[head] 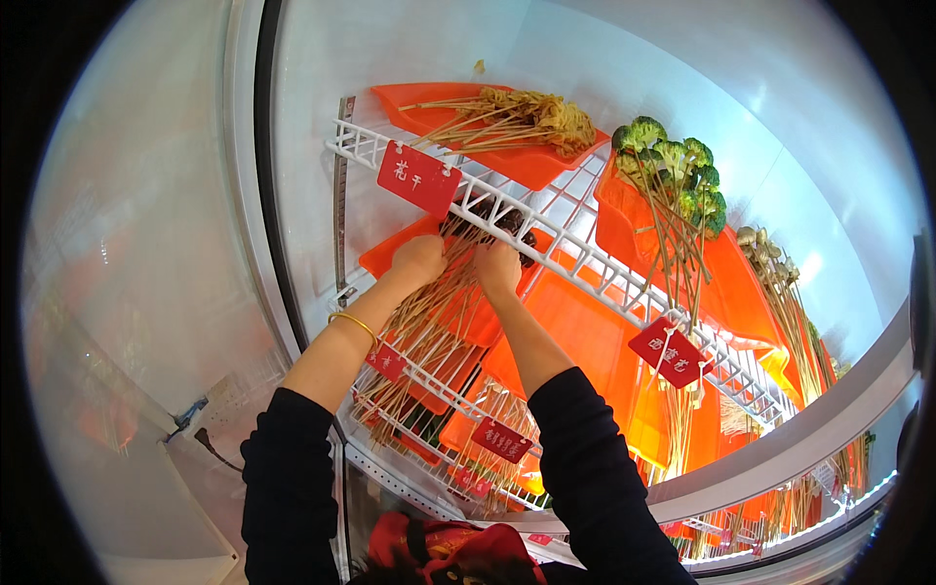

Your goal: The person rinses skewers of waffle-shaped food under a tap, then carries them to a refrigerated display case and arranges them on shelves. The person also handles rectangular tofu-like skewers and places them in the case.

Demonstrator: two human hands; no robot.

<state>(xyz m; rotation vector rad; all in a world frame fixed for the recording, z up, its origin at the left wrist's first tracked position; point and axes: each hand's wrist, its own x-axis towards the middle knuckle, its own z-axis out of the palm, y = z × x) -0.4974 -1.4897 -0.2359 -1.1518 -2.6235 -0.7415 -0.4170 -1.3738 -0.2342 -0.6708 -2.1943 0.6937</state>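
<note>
Both arms reach into a glass-doored display cabinet, under its upper white wire shelf. My left hand (420, 259) is curled at the left side of a bundle of wooden skewers (435, 300) with dark food pieces (486, 212) at their far ends. My right hand (499, 265) lies at the bundle's right side, fingers bent near the dark pieces. The skewers rest on an orange tray (387, 248). Fingertips of both hands are hidden, so what exactly they grip cannot be told.
The upper wire shelf's front edge (563, 241) crosses just above my hands. It holds orange trays with skewered yellowish food (548, 117) and broccoli skewers (673, 168). Red tags (419, 178) hang from it. Lower shelves carry more skewers. The cabinet's door frame (267, 183) stands left.
</note>
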